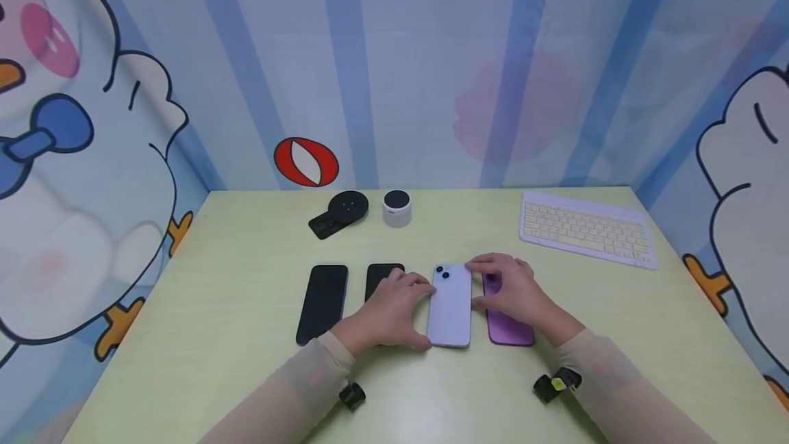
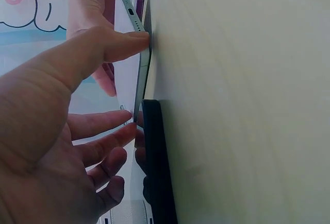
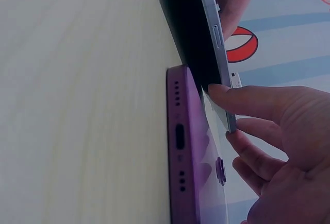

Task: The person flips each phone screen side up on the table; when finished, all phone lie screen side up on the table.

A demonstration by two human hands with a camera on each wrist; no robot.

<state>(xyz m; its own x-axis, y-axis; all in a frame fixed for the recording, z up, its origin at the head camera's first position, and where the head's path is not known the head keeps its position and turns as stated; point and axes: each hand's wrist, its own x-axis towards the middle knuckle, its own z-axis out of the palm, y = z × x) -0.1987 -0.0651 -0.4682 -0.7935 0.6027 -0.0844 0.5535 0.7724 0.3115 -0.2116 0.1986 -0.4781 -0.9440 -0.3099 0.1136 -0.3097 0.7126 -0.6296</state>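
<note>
A lavender phone (image 1: 450,314), back up with its two-lens camera at the far left corner, is held between both hands. My left hand (image 1: 391,310) grips its left side, thumb by the near corner and fingers higher up. At its right side, my right hand (image 1: 508,286) pinches the far part of the edge between thumb and fingers. In the right wrist view that edge of the lavender phone (image 3: 219,44) is raised off the table and its dark screen side shows. A purple phone (image 1: 511,331) lies back up under my right hand.
A dark phone (image 1: 379,275) lies partly hidden behind my left hand, with another dark phone (image 1: 323,303) left of it. Farther back stand a black folding charger (image 1: 347,207), a small white cylindrical speaker (image 1: 396,214) and a lavender keyboard (image 1: 585,228). Printed curtains border the table.
</note>
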